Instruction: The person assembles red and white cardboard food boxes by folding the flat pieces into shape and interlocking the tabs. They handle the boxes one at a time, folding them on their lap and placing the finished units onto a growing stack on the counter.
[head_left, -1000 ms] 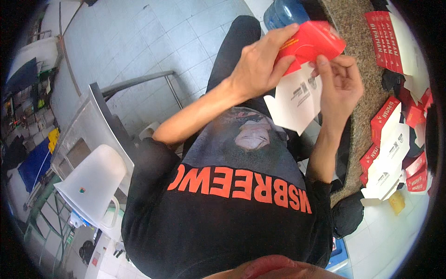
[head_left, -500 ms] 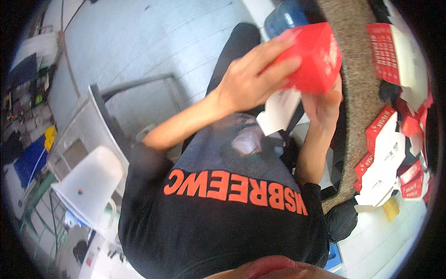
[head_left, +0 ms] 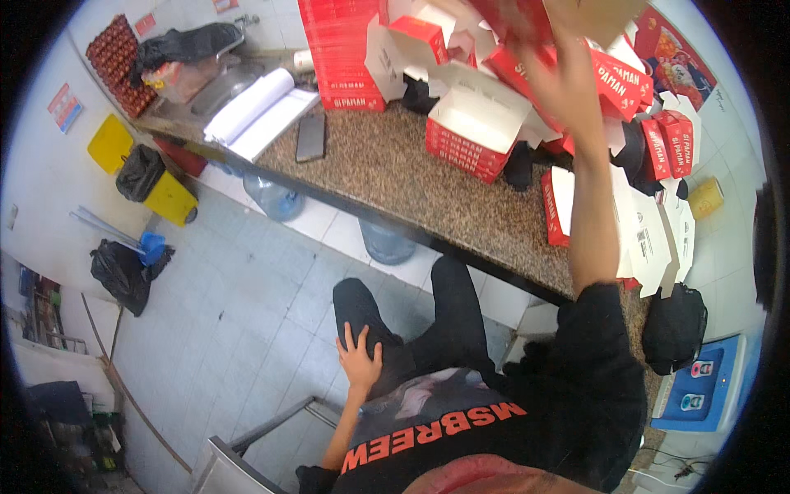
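Observation:
Fingers spread, my left hand (head_left: 359,360) rests flat on my left thigh and holds nothing. My right hand (head_left: 553,81) reaches far out over the counter, at the top edge of the view. It grips a red cardboard box (head_left: 605,20) with a tan inner side; motion blurs both, and the box is cut off by the edge. Below and left of that hand, an open-topped red box (head_left: 473,132) with white insides stands on the counter. More red boxes and partly folded blanks lie in a heap around my right forearm.
The speckled stone counter (head_left: 370,177) carries a stack of red cartons (head_left: 341,58), a dark phone (head_left: 311,137) and a white paper roll (head_left: 255,107). Blue water bottles (head_left: 387,240) stand beneath it. A yellow bin (head_left: 169,198) is at the left, a blue-fronted dispenser (head_left: 699,383) at the right.
My view has swung round toward the counter. Both hands were on a red box above my lap; the left has let go and dropped to my thigh, the right has stretched out over the heap.

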Motion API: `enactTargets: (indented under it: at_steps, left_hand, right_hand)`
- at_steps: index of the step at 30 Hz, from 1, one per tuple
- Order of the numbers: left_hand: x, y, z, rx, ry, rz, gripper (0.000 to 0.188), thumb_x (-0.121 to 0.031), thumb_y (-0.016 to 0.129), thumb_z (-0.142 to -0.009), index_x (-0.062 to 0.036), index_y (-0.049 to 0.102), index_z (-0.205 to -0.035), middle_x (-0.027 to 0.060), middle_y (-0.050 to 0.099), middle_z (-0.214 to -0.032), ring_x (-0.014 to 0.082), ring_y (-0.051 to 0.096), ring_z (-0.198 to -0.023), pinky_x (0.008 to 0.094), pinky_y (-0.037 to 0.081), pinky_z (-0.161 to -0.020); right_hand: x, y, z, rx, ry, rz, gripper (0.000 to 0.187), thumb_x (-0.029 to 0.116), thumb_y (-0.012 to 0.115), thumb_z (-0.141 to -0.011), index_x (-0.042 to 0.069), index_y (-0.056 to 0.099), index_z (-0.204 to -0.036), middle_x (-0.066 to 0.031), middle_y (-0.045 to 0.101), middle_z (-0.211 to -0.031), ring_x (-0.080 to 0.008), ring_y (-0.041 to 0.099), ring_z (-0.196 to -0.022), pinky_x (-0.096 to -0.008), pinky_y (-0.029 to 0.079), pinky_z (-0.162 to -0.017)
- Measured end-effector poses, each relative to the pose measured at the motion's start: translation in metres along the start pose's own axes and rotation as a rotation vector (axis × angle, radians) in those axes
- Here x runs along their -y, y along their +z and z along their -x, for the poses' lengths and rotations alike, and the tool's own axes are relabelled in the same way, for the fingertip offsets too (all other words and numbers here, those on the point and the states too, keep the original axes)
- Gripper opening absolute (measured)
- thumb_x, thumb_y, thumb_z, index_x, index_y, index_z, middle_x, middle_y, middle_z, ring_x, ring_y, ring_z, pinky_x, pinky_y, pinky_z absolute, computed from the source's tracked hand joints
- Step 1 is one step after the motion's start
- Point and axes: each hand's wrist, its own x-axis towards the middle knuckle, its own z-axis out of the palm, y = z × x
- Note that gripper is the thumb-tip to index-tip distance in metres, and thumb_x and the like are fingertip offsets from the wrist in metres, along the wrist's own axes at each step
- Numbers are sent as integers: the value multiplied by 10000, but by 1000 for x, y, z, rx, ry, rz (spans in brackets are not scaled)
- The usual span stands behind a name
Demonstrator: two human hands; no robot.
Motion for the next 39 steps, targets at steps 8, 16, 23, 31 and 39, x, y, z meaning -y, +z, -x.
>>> enactTargets:
  at_steps: [8, 16, 23, 31, 39]
  left_hand:
    - [5, 19, -1, -25, -32, 13, 554, -360, 705, -872, -235, 574, -1396, 127, 253, -1656, 587, 281, -1404, 698, 348, -1050]
    - [8, 9, -1, -18, 2, -10, 557, -341, 697, -866, -175, 582, -1386, 200, 292, -1622, 585, 315, -1384, 653, 352, -1083]
    - [9, 22, -4, 32, 131, 2, 548, -362, 629, -913, -117, 563, -1400, 261, 265, -1618, 547, 364, -1343, 616, 333, -1104]
    - [5, 13, -10, 72, 142, -36, 553, -347, 630, -917, -88, 557, -1400, 262, 239, -1629, 525, 347, -1365, 605, 334, -1105]
    - [12, 15, -9, 60, 150, -30, 556, -342, 646, -913, -88, 558, -1400, 258, 237, -1633, 527, 352, -1369, 593, 332, -1112]
  right_hand:
    - [-155, -41, -138, 176, -78, 332, 593, 217, 629, -889, -38, 503, -1409, -271, 504, -1449, -370, 504, -1333, -448, 398, -1119]
    - [56, -114, 102, 364, 29, 136, 407, 141, 742, -847, 59, 681, -1242, -160, 648, -1337, -366, 514, -1363, -477, 373, -1152]
    - [-79, -312, 226, -211, 567, 764, 266, 263, 670, -956, 56, 732, -1111, -132, 760, -1019, -236, 729, -928, -353, 546, -855]
    - [-255, -414, 411, 242, 1153, 633, 488, 371, 779, -841, 98, 683, -1234, -186, 706, -1180, -287, 676, -1115, -393, 502, -983]
    - [-322, -410, 434, 326, 1162, 562, 524, 334, 808, -778, 106, 684, -1233, -197, 703, -1202, -313, 681, -1121, -398, 526, -960]
